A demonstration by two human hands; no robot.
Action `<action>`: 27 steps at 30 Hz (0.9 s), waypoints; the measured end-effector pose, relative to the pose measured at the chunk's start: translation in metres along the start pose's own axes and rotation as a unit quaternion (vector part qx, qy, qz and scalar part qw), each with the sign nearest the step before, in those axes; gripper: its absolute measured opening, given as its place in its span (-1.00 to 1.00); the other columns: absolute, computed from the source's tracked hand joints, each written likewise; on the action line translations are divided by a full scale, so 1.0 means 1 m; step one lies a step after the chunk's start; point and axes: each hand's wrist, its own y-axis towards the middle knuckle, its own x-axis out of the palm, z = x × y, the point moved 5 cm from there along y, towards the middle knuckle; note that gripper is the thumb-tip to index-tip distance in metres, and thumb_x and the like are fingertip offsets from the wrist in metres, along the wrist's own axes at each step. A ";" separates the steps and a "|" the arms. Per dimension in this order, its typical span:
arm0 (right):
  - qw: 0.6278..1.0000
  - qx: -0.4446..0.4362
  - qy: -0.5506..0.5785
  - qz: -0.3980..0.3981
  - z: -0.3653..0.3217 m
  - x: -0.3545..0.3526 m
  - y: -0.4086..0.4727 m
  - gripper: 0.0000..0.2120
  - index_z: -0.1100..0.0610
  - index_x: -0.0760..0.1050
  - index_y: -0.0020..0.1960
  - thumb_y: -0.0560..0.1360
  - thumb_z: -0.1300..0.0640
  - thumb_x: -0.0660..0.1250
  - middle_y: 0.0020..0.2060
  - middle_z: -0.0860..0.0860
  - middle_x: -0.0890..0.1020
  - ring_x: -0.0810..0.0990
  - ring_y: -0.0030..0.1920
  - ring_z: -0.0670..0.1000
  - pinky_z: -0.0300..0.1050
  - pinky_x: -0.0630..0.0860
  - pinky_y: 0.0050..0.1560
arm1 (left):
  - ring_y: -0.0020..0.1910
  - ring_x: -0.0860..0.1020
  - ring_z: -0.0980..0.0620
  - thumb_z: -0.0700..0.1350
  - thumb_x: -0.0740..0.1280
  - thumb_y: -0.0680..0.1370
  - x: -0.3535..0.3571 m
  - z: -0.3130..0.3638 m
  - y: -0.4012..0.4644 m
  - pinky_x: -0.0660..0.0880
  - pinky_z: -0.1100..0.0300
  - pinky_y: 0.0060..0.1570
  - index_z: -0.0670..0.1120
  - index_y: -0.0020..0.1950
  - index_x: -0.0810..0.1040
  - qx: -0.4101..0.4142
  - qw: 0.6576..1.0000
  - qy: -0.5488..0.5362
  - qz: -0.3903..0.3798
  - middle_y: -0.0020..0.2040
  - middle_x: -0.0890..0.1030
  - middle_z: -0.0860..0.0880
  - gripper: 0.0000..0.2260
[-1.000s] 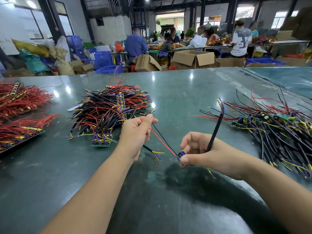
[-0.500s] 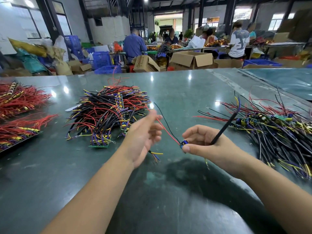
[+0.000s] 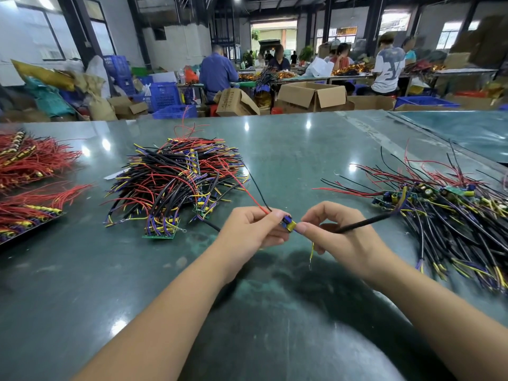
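**2 hands grip 1 small wired board above a green worktable**

At far left lie red wire bundles (image 3: 33, 160). A heap of black, red, yellow and purple leads (image 3: 176, 182) sits left of centre on the table (image 3: 288, 149). In the near middle, the left hand (image 3: 253, 232) has its fingers curled, thumb and fingertips pinching the left end of the blue-and-yellow board (image 3: 288, 224). A red wire (image 3: 247, 188) and a black wire (image 3: 258, 191) run from there up toward the heap. The board is held clear of the table, between the 2 hands. The right hand (image 3: 338, 237) pinches the board's right end, its other fingers curled round a black sleeved cable (image 3: 365, 222) that slants right. A thin yellow wire (image 3: 312, 250) dangles below this hand. At right spreads a second pile of wired boards (image 3: 453, 215).
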 end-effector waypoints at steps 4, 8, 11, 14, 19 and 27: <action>1.000 0.010 0.027 -0.006 -0.002 0.004 -0.001 -0.89 0.26 0.53 -0.21 0.44 0.25 0.42 -0.48 -0.05 0.54 0.47 -0.47 -0.07 -0.27 0.41 -0.40 | -0.29 0.61 0.11 -0.16 0.39 0.50 0.005 -0.001 -0.003 0.55 0.31 -0.22 -0.09 -0.04 0.63 0.003 0.999 0.000 -0.038 -0.23 0.67 -0.04 -0.93; 0.983 0.064 0.171 -0.002 0.000 0.005 -0.002 -0.92 0.23 0.53 -0.21 0.40 0.23 0.41 -0.38 0.06 0.54 0.56 -0.34 -0.03 -0.24 0.53 -0.23 | -0.31 0.62 0.10 -0.24 0.35 0.52 0.000 0.003 -0.001 0.55 0.31 -0.24 -0.12 -0.08 0.64 0.028 0.999 -0.038 0.001 -0.30 0.64 -0.01 -0.92; 0.965 0.087 0.248 0.000 0.001 0.002 -0.001 -0.86 0.19 0.53 -0.19 0.32 0.15 0.40 -0.33 0.05 0.56 0.59 -0.27 -0.04 -0.27 0.55 -0.21 | -0.34 0.62 0.09 -0.26 0.33 0.52 -0.007 0.009 0.000 0.54 0.34 -0.29 -0.14 -0.12 0.62 0.042 0.993 -0.099 0.050 -0.33 0.63 0.00 -0.91; 0.958 0.082 0.275 -0.001 0.000 0.002 0.000 -0.89 0.18 0.56 -0.19 0.30 0.18 0.40 -0.32 0.04 0.59 0.56 -0.31 -0.07 -0.31 0.50 -0.29 | -0.37 0.63 0.09 -0.25 0.35 0.46 -0.007 0.014 0.000 0.55 0.35 -0.34 -0.18 -0.12 0.59 0.038 0.981 -0.180 0.056 -0.34 0.62 -0.02 -0.95; 0.900 0.078 0.428 0.001 -0.004 -0.001 0.002 -0.86 0.13 0.66 -0.29 0.32 0.28 0.34 -0.30 0.04 0.66 0.67 -0.24 -0.07 -0.34 0.56 -0.18 | -0.29 0.66 0.05 -0.13 0.34 0.37 0.000 0.024 -0.008 0.59 0.31 -0.27 -0.13 -0.16 0.69 0.032 0.957 -0.285 -0.030 -0.28 0.66 -0.08 -0.84; 0.897 0.071 0.437 0.013 -0.006 -0.001 0.002 -0.81 0.13 0.64 -0.28 0.31 0.36 0.32 -0.26 0.08 0.67 0.68 -0.20 -0.02 -0.30 0.57 -0.14 | -0.29 0.63 0.06 -0.13 0.37 0.35 0.004 0.025 -0.011 0.59 0.28 -0.22 -0.08 -0.26 0.66 0.012 0.954 -0.296 -0.035 -0.26 0.63 -0.04 -0.93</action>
